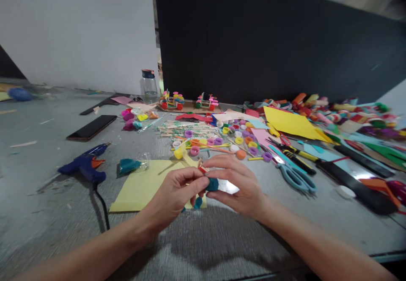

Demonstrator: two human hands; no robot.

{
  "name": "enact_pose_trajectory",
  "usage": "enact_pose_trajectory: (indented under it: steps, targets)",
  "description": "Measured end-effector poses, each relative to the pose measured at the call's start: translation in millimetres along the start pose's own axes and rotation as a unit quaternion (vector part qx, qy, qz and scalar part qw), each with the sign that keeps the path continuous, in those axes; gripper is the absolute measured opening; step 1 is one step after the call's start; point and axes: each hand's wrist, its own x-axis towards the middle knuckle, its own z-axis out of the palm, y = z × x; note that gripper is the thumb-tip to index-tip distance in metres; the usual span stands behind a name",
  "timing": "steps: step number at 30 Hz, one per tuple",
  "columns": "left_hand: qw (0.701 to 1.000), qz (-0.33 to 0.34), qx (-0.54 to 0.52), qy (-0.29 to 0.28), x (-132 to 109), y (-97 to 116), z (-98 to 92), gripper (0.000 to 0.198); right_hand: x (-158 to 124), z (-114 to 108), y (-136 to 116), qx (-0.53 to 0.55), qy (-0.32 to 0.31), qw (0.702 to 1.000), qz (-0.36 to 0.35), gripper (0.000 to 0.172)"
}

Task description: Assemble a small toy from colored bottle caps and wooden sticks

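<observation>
Both my hands meet above a pale yellow sheet [133,188] and hold a small craft model between them. A teal clay-like lump [213,183] on it sits between the fingertips of my right hand [238,183]. My left hand [182,188] pinches the model from the other side, its thumb against the teal lump. A small red and white part [203,169] shows above the fingers. Another teal round piece [198,203] hangs below the left fingers; the rest is hidden by them. A bagged teal lump [129,165] lies on the sheet's far left corner.
A blue glue gun [84,164] and a phone [91,127] lie at left. Coloured bottle caps [194,150] and wooden sticks [187,128] spread ahead. Scissors [294,177] and pliers [298,160] lie at right. Small wheeled models [173,100] and a bottle [149,84] stand behind.
</observation>
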Motion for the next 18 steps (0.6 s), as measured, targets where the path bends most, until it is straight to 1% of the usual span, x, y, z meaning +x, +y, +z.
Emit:
enact_pose_trajectory:
  steps: [5, 8, 13, 18]
  targets:
    - [1.0, -0.002, -0.015, -0.021, -0.6, -2.0, -1.2, 0.023, -2.0, 0.5, 2.3, -0.006, -0.004, 1.0, -0.004, 0.038]
    - [1.0, 0.004, -0.017, -0.022, -0.4, -3.2, -1.4, 0.024, -1.5, 0.0, 2.3, -0.01, -0.01, 1.0, -0.004, 0.041]
    - [1.0, 0.005, -0.027, -0.015, 1.3, -5.2, -1.7, 0.029, 2.6, -3.1, -1.7, -0.011, 0.01, 1.0, 0.0, 0.031]
    - [1.0, 0.006, -0.016, 0.001, 0.6, -7.3, -2.9, 0.028, 3.2, -5.1, -3.2, -0.014, 0.02, 1.0, -0.001, 0.028]
